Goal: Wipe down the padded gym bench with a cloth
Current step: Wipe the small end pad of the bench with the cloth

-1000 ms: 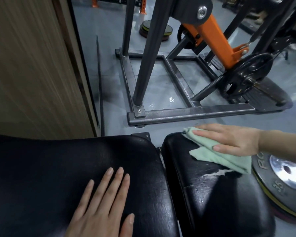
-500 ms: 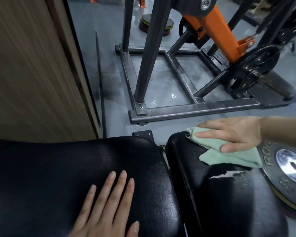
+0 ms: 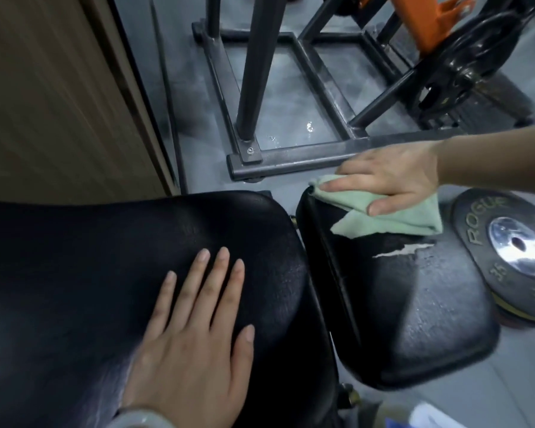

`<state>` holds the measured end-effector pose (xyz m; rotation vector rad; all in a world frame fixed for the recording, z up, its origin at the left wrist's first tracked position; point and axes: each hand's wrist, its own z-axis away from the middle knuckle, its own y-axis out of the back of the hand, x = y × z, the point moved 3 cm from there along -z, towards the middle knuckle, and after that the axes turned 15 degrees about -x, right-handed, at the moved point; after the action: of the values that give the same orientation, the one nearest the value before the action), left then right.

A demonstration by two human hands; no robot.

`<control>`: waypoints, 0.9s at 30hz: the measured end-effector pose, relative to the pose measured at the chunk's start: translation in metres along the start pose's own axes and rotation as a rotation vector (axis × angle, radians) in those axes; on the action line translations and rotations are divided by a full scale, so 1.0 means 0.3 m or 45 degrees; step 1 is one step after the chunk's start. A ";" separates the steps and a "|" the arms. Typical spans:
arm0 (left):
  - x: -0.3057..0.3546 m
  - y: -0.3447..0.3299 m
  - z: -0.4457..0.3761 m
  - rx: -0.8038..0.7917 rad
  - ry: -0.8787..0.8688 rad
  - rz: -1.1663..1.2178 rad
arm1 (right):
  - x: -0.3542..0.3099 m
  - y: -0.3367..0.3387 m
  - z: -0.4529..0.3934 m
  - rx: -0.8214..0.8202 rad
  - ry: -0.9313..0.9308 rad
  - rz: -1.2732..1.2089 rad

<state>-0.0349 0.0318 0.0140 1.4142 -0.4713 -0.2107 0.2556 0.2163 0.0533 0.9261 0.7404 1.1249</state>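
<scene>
— Green cloth (image 3: 393,216): where is it lying?
— On the bench (image 3: 414,304) seat's far end, right hand (image 3: 393,177) pressing it flat-fingered.
— Left hand (image 3: 195,344)?
— Resting flat, fingers straight, on the longer pad beside it.

We see a round black weight plate (image 3: 513,254) lying on the gray floor (image 3: 291,97). Farther back stands a dark metal frame (image 3: 294,156) with an orange part (image 3: 426,29). A brown wooden wall (image 3: 59,97) is at our left.

Both hands, left (image 3: 192,344) and right (image 3: 393,177), lie flat.
</scene>
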 end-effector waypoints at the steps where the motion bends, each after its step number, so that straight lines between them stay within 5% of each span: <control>1: 0.001 -0.002 0.000 -0.001 -0.002 -0.003 | -0.001 0.014 -0.047 0.009 -0.001 0.005; 9: -0.005 -0.001 -0.004 0.020 -0.022 -0.018 | -0.036 -0.014 -0.025 0.113 -0.285 -0.176; 22: -0.010 -0.002 -0.014 0.045 -0.077 0.073 | -0.111 -0.126 0.228 -0.060 -0.828 -0.461; 27: -0.014 -0.003 -0.010 0.006 -0.056 0.064 | -0.184 -0.137 0.204 0.101 -1.292 -0.612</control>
<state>-0.0371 0.0361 0.0122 1.4032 -0.5432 -0.2006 0.3103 0.1426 0.0454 1.1457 0.1339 0.1215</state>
